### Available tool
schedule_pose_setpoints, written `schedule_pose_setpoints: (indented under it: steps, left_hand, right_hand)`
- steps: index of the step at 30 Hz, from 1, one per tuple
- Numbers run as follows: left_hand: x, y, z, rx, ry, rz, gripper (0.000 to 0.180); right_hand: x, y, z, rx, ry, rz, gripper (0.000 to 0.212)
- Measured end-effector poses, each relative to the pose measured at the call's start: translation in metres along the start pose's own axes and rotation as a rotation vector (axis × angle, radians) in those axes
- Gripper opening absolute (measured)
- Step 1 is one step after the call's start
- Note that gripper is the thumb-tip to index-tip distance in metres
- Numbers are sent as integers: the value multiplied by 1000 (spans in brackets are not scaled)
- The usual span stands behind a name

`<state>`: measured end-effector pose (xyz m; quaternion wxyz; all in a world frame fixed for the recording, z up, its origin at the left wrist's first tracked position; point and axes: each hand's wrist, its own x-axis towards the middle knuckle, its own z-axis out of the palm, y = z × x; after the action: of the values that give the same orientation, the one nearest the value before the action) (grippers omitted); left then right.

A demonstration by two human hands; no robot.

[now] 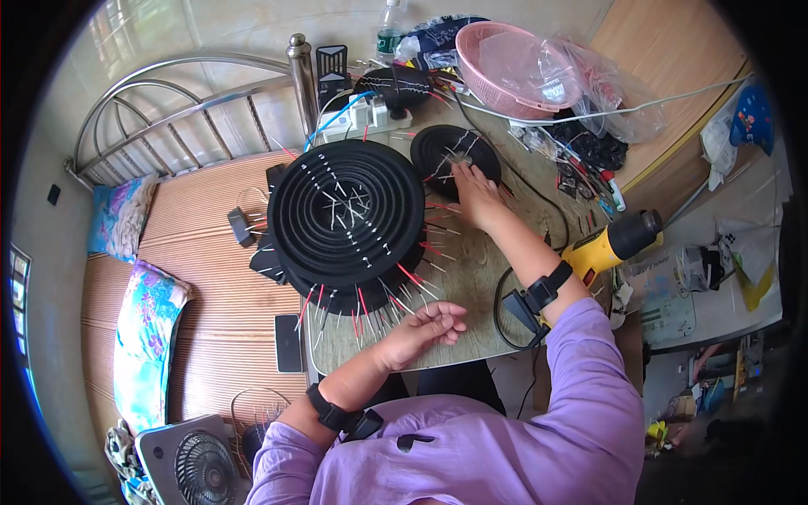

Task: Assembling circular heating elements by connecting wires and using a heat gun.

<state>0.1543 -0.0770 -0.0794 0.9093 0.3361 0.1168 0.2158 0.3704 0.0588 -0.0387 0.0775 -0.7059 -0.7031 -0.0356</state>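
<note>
A thick stack of black ringed discs, much like speaker cones (pixel 396 198), stands on the table with red and white wires sticking out all round. White lead wires also cross its hollow centre. Just in front of the stack, beside the wire ends, my left hand (pixel 421 330) has its fingers curled in; whether anything small is in them is hidden. My right hand (pixel 478 195) reaches over a smaller black ringed disc (pixel 433 150) behind and right of the stack. Its fingers are stretched out, with the tips at a small pale patch near the disc's middle.
A yellow heat gun (pixel 602 251) lies on the right with its dark cable. Behind are a pink basket (pixel 480 80), a power strip (pixel 387 122) and a plastic bottle (pixel 389 38). A phone (pixel 288 343) lies left of the table edge, with a fan (pixel 189 463) nearer me.
</note>
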Motion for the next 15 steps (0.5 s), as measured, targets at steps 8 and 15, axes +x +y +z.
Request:
schedule_pose_setpoints:
  steps: [8, 15]
  left_hand:
    - [1, 1, 0, -5, 13, -13, 28]
    - [1, 0, 0, 0, 12, -2, 28]
  right_hand:
    - [2, -1, -17, -38, -175, 96, 75]
    - [-7, 12, -30, 31, -252, 12, 67]
